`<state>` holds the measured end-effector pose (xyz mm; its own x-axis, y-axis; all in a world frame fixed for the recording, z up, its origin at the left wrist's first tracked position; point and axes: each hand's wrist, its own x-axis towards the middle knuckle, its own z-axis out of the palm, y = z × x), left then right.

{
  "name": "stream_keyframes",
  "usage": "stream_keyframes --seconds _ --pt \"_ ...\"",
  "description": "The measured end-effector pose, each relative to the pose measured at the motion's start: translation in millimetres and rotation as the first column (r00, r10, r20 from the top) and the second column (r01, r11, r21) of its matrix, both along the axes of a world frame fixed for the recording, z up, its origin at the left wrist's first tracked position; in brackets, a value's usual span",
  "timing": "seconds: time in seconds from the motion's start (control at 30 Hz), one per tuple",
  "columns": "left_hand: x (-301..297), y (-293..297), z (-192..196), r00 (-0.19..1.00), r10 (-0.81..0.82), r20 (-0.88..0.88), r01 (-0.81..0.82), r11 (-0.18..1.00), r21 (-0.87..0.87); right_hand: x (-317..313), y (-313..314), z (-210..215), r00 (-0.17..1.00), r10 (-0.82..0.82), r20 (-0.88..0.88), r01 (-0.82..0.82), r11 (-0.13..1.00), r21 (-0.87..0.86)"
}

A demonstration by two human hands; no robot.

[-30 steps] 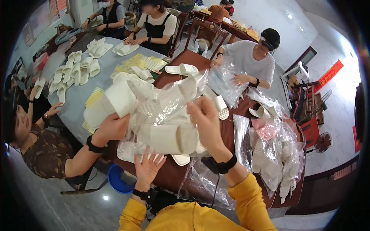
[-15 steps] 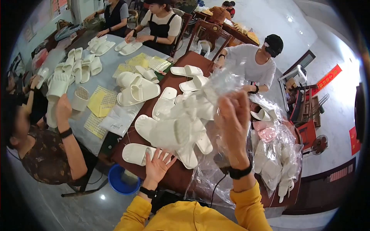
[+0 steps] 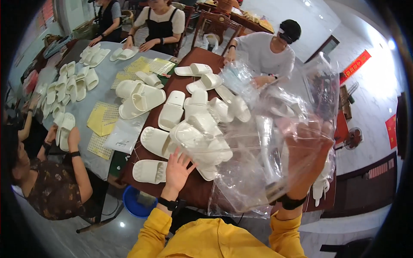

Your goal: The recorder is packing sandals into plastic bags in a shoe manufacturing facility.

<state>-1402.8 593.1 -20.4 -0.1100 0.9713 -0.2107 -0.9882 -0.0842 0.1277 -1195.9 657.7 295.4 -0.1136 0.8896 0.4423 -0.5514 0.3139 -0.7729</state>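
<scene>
My left hand [image 3: 177, 170] lies with its fingers spread at the near edge of a heap of white slippers [image 3: 198, 116]. Its fingertips are beside or touching a slipper; I cannot tell which. To its left is a single white slipper [image 3: 149, 171]. My right hand [image 3: 306, 148] is raised over the right part of the table, its fingers curled round a large clear plastic bag [image 3: 254, 150]. The bag spreads across toward the slippers and covers some of them. Seen through the film, the right hand's fingertips are partly blurred.
The brown table [image 3: 202, 58] meets a grey table [image 3: 86, 116] on the left, bearing more slippers and yellow sticker sheets [image 3: 102, 118]. A co-worker [image 3: 56, 172] handles slippers at left; another person [image 3: 271, 53] handles plastic opposite. A blue bucket [image 3: 137, 205] stands on the floor.
My right hand has swung right and nearer, drawing the plastic bag out wide over the slippers. My left hand stays spread near the slippers. The co-worker at left has lowered the slippers.
</scene>
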Motion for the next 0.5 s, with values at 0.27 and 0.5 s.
stream_keyframes --seconds 0.27,0.5 --pt "29 17 30 0.798 -0.082 -0.597 0.053 0.996 -0.066 192 0 -51 0.740 -0.487 0.465 0.631 0.742 -0.227" --pt "149 9 161 -0.407 0.457 -0.791 0.503 0.835 0.223 303 -14 -138 0.636 -0.394 0.663 0.683 0.687 -0.247"
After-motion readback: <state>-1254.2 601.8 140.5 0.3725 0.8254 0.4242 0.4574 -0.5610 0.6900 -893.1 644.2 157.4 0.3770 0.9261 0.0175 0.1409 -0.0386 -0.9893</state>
